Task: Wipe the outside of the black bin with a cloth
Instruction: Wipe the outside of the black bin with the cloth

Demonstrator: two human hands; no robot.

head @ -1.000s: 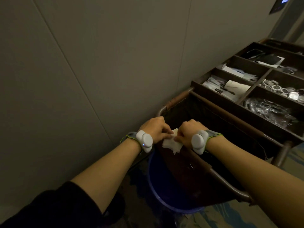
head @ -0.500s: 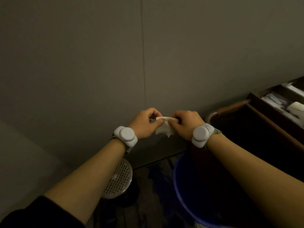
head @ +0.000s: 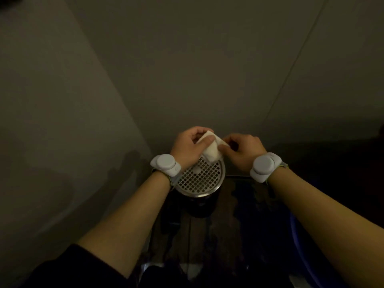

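Dim and warm-toned throughout, with grain in the dark areas. Brightest on the white cloth (head: 209,149), the pale wrist bands (head: 165,164) and the perforated metal lid (head: 199,177), which catches a soft sheen. Faint arm shadows on the left wall (head: 62,142). Nearly black at the right edge and on the floor (head: 207,242). Slightly soft overall; wall seams bowed by wide-angle distortion.

Head view, steeply down, close.
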